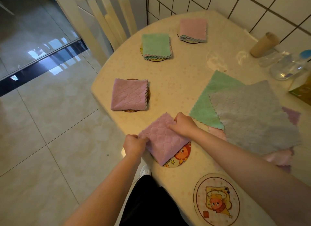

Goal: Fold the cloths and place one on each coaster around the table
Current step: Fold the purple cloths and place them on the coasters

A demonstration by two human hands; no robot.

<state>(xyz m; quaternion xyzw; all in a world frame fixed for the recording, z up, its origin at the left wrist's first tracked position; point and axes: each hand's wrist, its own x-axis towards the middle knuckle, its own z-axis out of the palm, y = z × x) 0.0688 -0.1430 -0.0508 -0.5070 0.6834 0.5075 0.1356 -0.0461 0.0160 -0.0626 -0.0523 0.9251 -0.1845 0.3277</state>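
Left hand (134,144) and right hand (183,124) pinch folded purple cloth (162,140) half over cartoon coaster (180,156) near table (176,77) edge; bare coaster (216,199) alongside.

Folded purple cloth (161,140) on coaster (180,156)

— What's around me where I stand?

— A round table with a cream, faintly speckled glossy cover (176,77), pushed against a wall of white square tiles with dark grout (252,8).

— And under my feet?

— A floor of large pale beige polished tiles (42,141). It catches bright reflections near a dark sliding-door track (42,64).

— Any seat?

— A cream wooden slat-backed chair (107,20) stands at the table's far edge.
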